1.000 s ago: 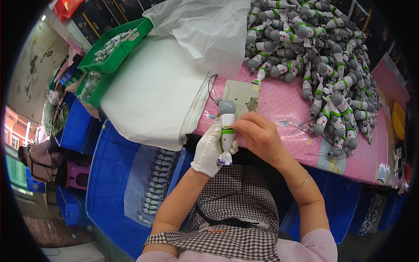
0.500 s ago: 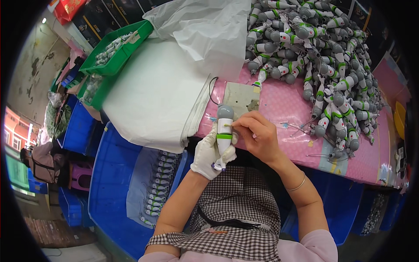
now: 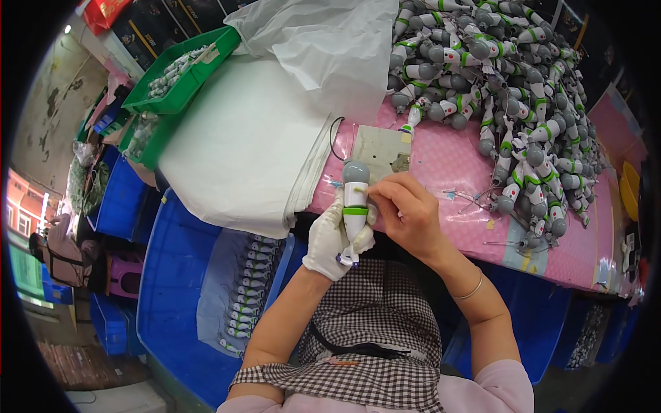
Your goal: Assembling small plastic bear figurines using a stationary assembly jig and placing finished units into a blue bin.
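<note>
Head view — grey-topped piece (image 3: pixel 355 198) in left hand (image 3: pixel 326 242)

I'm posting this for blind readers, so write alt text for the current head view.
A white-gloved left hand holds a grey-headed, green-banded white figure, with the bare right hand at its side. Beyond, a big pile of similar figures covers part of a pink table; white sheets lie left, a blue bin below them.

Looking down from the head through one wide fisheye lens, facing the pink worktop (image 3: pixel 451 162), and framing the left hand (image 3: pixel 326 241) and right hand (image 3: pixel 412 215) near centre at close range.
</note>
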Demonstrator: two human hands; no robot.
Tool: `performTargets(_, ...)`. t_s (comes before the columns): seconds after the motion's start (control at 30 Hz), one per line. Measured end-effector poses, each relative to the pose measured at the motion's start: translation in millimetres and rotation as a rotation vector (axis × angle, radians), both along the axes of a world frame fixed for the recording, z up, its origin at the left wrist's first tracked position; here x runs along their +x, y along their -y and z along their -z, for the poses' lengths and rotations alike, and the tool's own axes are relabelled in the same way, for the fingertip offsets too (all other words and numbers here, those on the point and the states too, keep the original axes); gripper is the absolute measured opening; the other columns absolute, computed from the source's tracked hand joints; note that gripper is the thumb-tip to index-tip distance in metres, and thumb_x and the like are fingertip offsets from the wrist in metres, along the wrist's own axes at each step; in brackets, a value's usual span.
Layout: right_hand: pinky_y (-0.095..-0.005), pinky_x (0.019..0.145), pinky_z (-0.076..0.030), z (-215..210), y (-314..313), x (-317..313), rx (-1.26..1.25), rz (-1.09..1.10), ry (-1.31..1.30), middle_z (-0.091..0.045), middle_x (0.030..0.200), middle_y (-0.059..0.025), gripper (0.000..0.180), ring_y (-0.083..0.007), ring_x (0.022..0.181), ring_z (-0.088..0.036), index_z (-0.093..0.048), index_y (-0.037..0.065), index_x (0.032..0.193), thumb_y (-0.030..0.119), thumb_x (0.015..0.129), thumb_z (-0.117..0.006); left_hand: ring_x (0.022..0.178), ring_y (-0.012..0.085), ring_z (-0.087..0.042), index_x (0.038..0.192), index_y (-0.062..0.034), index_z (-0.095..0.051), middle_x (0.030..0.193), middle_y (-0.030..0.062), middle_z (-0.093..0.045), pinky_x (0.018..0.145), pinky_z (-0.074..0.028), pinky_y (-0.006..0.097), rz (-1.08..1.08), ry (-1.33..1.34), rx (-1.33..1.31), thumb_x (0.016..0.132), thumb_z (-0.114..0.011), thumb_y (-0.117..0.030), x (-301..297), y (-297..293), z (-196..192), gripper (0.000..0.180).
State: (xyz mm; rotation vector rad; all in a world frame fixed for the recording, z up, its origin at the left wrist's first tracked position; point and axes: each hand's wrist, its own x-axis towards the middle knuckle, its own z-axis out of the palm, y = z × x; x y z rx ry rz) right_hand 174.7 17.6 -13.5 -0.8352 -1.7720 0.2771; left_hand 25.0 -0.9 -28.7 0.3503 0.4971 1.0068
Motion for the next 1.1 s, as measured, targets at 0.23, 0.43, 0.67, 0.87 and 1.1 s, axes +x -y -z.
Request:
performTargets(0.23, -0.0275, 0.052, -0.047, 1, -2, 0, 0.022, -0.01, -0.014, -0.058, 0.078, -0.0089, 0.013, -0.0201, 0.062, -0.058, -0.062, 0.0, 0.084, -0.007, 0.073, -0.064, 0.046, 0.0165, -0.044, 0.108, -0.0074, -0.047, 0.083, 0.01, -0.055, 0.044, -0.036, 0.028, 0.012, 0.019, 0.021, 0.099, -0.022, -0.038, -1, 1, 1, 0.041)
performTargets(0.43, -0.0273, 0.05, -0.046, 0, -1, 2, 0.034, 0.019, 0.0, -0.058, 0.078, -0.0094, 0.014, -0.0199, 0.062, -0.058, -0.062, 0.0, 0.085, -0.007, 0.073, -0.064, 0.046, 0.0163, -0.045, 0.108, -0.0074, -0.047, 0.082, 0.0097, -0.055, 0.045, -0.036, 0.028, 0.006, -0.007, 0.028, 0.099, -0.023, -0.039, 1, 2, 0, 0.041)
performTargets(0.67, -0.0303, 0.054, -0.048, -3, 2, 8, 0.06, 0.042, 0.129, -0.058, 0.079, -0.0101, 0.014, -0.0233, 0.064, -0.058, -0.061, 0.0, 0.085, -0.007, 0.073, -0.063, 0.05, 0.0151, -0.049, 0.107, -0.0079, -0.05, 0.079, 0.0073, -0.057, 0.043, -0.041, 0.025, -0.115, -0.286, 0.026, 0.098, -0.035, -0.035, 5, -3, -5, 0.032)
performTargets(0.87, -0.0317, 0.056, -0.048, 3, 1, 9, 0.031, 0.057, 0.09, -0.057, 0.079, -0.0109, 0.013, -0.0257, 0.066, -0.059, -0.06, 0.0, 0.086, -0.006, 0.075, -0.063, 0.053, 0.0139, -0.052, 0.113, -0.0085, -0.05, 0.08, 0.0064, -0.057, 0.043, -0.043, 0.024, -0.145, -0.392, 0.056, 0.098, -0.038, -0.032, 11, -5, -6, 0.03)
performTargets(1.1, -0.0238, 0.055, -0.044, 5, 7, 21, -0.109, 0.051, -0.101, -0.058, 0.08, -0.0068, 0.013, -0.0133, 0.064, -0.055, -0.062, -0.001, 0.087, -0.007, 0.076, -0.063, 0.056, 0.0137, -0.054, 0.11, -0.006, -0.051, 0.079, 0.0069, -0.059, 0.048, -0.046, 0.026, -0.135, -0.317, 0.071, 0.097, -0.039, -0.034, 11, -10, -9, 0.033)
